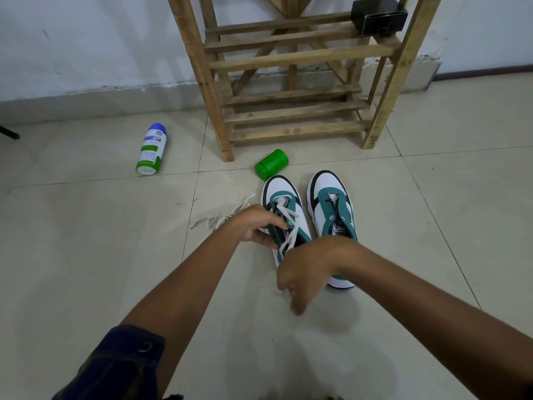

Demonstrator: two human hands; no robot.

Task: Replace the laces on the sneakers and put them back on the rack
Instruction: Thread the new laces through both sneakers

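While the left hand [257,225] grips the left sneaker [284,217] at its near-left side, fingers curled over the green eyelet panel, the right hand [300,277] pinches the white lace [290,230] and draws it toward the near side, its fingers curled and blurred at the tips. The lace runs through the far eyelets and crosses a couple of times; the rows nearer the person look unthreaded. The right sneaker [331,209] stands just beside it, with no lace that I can see.

Risks, as I judge them: a hard pull could drag the short end out of its eyelet, or leave the two ends uneven, so the upper rows run out of lace. If the left hand slackens, the sneaker could slide or tip on the smooth floor [86,255]. The loose laces [223,216] lying at the left, just behind the left hand, could get tangled with the working one.

Both sneakers sit on the floor in front of the rack [291,56], side by side, toes pointing far toward it and heels near; their long axes run near-to-far, tilted slightly left. The rack's shelves hold neither yet.
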